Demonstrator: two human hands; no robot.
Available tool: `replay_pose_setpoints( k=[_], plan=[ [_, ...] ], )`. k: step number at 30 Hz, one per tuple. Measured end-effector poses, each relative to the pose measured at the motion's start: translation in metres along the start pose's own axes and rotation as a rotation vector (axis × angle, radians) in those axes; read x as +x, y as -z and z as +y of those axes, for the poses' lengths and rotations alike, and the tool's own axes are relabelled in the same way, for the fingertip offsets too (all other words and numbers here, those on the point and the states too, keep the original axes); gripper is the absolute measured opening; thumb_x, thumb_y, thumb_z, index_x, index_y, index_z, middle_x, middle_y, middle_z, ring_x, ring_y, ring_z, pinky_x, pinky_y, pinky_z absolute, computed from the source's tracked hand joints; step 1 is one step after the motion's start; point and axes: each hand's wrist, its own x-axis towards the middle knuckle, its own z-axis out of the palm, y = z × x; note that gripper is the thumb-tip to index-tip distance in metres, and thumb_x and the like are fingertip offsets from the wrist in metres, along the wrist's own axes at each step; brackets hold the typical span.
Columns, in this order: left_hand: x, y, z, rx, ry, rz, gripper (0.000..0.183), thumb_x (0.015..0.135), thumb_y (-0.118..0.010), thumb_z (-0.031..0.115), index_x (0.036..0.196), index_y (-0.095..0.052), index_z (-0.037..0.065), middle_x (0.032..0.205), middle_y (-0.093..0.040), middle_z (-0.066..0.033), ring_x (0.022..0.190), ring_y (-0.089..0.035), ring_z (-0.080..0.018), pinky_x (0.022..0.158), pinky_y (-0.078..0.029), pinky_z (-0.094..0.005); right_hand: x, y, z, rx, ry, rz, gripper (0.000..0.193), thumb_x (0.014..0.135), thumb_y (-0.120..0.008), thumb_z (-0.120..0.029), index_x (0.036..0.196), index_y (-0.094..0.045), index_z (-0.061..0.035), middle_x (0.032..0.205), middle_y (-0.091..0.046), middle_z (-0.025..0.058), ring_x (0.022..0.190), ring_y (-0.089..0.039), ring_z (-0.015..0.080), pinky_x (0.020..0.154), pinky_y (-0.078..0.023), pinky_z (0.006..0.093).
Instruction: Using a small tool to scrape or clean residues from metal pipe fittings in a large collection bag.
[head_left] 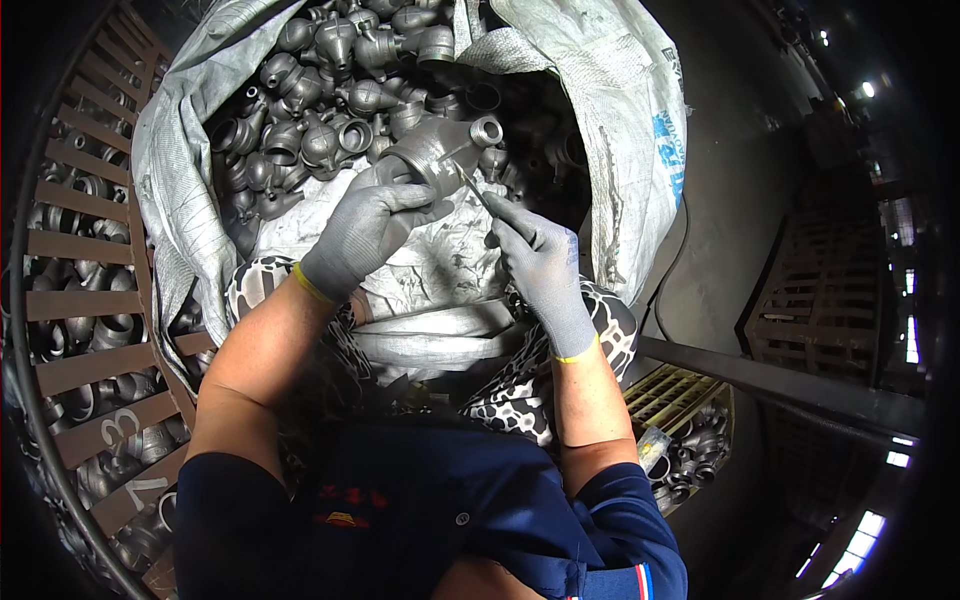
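Observation:
My gloved left hand (362,232) is closed on the wide, open end of a grey metal casting (432,154). The casting is hollow and tapers to a narrower ringed opening at the upper right; it is held tilted above the sack. In my gloved right hand (543,258) is a thin, pointed metal tool (470,186), gripped with the fingers wrapped round it. Its tip is at the side of the casting, near the middle. The tool's handle is hidden by the fingers.
A large white woven sack (625,110) surrounds a heap of similar castings (335,45). To the left, a brown slatted metal crate (85,303) holds more. At the lower right, a yellow slatted container (672,398) with small castings stands beside a dark metal bar (780,378).

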Motion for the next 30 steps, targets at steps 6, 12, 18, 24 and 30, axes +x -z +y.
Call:
replay_pose_setpoints(
  k=[6, 12, 18, 24, 30],
  plan=[
    [0.003, 0.0, -0.001, 0.067, -0.007, -0.094, 0.05, 0.09, -0.046, -0.008, 0.139, -0.035, -0.006, 0.136, -0.048, -0.0143, 0.124, -0.05, -0.0212, 0.104, -0.044, -0.0354, 0.001, 0.001, 0.025, 0.123, -0.001, -0.079, 0.029, 0.092, -0.058, -0.006, 0.12, -0.064, 0.0011, 0.078, -0.066, 0.0015, 0.062, -0.052, 0.002, 0.055, -0.042, 0.0182],
    [0.005, 0.022, -0.007, 0.503, -0.123, -0.201, 0.05, 0.092, -0.043, -0.005, 0.14, -0.033, -0.005, 0.137, -0.048, -0.0153, 0.125, -0.051, -0.023, 0.104, -0.044, -0.037, 0.01, 0.012, 0.009, 0.426, -0.379, -0.212, 0.033, 0.093, -0.06, -0.01, 0.122, -0.06, 0.0041, 0.075, -0.064, -0.0003, 0.051, -0.044, 0.0012, 0.046, -0.036, 0.018],
    [0.002, -0.001, 0.0, 0.062, 0.059, -0.037, 0.05, 0.092, -0.044, -0.004, 0.141, -0.032, -0.004, 0.137, -0.048, -0.0154, 0.125, -0.051, -0.0232, 0.105, -0.043, -0.0377, 0.006, 0.0, 0.033, 0.302, -0.113, -0.027, 0.03, 0.091, -0.061, -0.008, 0.119, -0.063, 0.003, 0.079, -0.065, -0.0012, 0.06, -0.052, 0.0026, 0.055, -0.043, 0.0179],
    [0.002, 0.003, -0.005, 0.087, -0.012, -0.01, 0.045, 0.091, -0.047, -0.002, 0.135, -0.041, -0.004, 0.128, -0.055, -0.0134, 0.117, -0.056, -0.0222, 0.098, -0.048, -0.037, -0.002, -0.005, 0.012, -0.176, 0.135, 0.053, 0.033, 0.086, -0.062, -0.004, 0.119, -0.066, -0.0064, 0.088, -0.07, 0.0106, 0.077, -0.065, 0.015, 0.073, -0.049, 0.0255],
    [0.002, 0.004, -0.005, 0.053, -0.015, -0.002, 0.046, 0.091, -0.047, -0.002, 0.136, -0.041, -0.003, 0.127, -0.055, -0.0127, 0.115, -0.057, -0.0215, 0.097, -0.048, -0.0383, -0.003, -0.006, 0.009, -0.303, 0.094, -0.058, 0.033, 0.086, -0.059, -0.003, 0.119, -0.065, -0.0057, 0.093, -0.069, 0.0161, 0.078, -0.067, 0.0193, 0.072, -0.051, 0.0279]
  ],
)
